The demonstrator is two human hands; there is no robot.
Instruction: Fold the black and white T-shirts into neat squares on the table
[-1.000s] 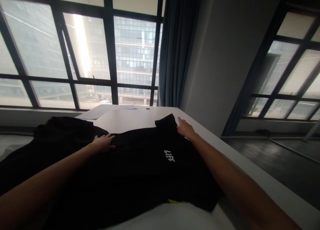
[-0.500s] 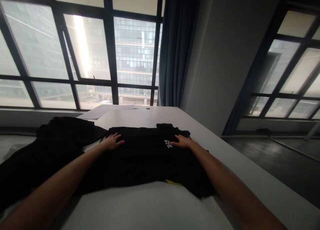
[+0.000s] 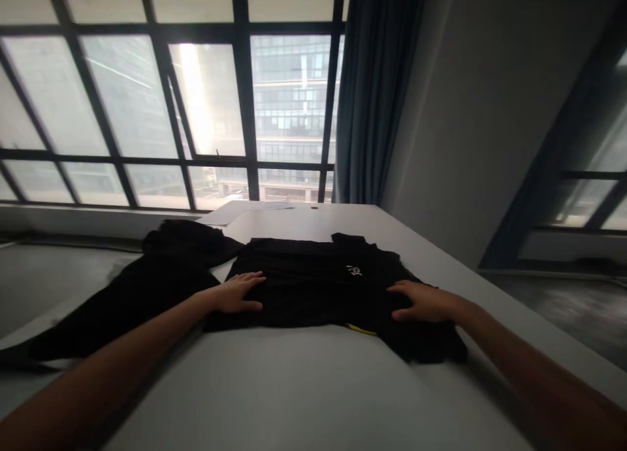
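Observation:
A black shirt (image 3: 304,284) lies spread flat on the white table (image 3: 274,399). It bears a small white print on its right part and a yellow strip along the near edge. My left hand (image 3: 238,293) rests on the shirt's left side, fingers stretched out. Over the right part of the shirt is my right hand (image 3: 421,301), its fingers apart; whether it presses on the cloth or hovers just above I cannot tell. Neither hand grips anything.
A heap of black cloth (image 3: 181,262) lies to the left of the shirt. Papers (image 3: 215,217) are at the far left corner of the table. Beyond the table stand a window wall and a blue curtain (image 3: 369,98).
Both hands have come nearer to me across the shirt, and my right hand has moved off the white print toward the sleeve. The view has turned left.

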